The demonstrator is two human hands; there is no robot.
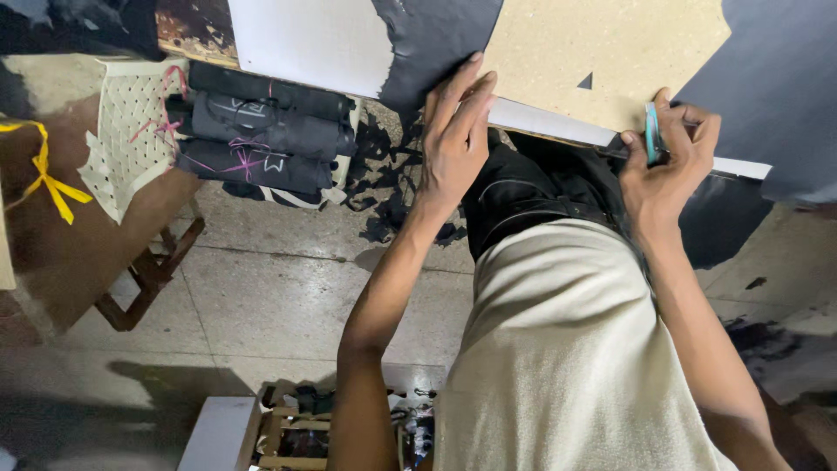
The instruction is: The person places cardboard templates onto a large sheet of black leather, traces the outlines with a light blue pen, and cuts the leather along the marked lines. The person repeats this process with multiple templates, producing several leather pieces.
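The right hand [667,170] pinches a small teal cutter [652,133] between thumb and fingers, fingers pressed together around it, at approx. 2 o'clock in the view. The blade end meets the near edge of the table, where a dark sheet [776,78] lies over the tan board [602,48]. The left hand [455,144] is not gripping: it lies flat, fingers together and stretched toward 12 o'clock, and presses on the black sheet [432,39] at the table edge.

The relation that matters: the table's near edge, w/ a pale strip [558,122] along it, runs as a long axis from approx. 10 o'clock to 4 o'clock, and both hands sit on this line. The cutter stands almost upright across it, and the material extends from the cutter toward 9 o'clock, in the direction of the left hand. The right hand is the one at the cutter; the left is well apart from it, along the same edge.

Hard to see: the blade tip is hidden by the fingers, so I cannot tell if it is in the material. A dark piece [728,218] hangs under the edge, partly behind the right forearm. Rolled black bundles [261,131] lie at 10 o'clock on a woven stool.
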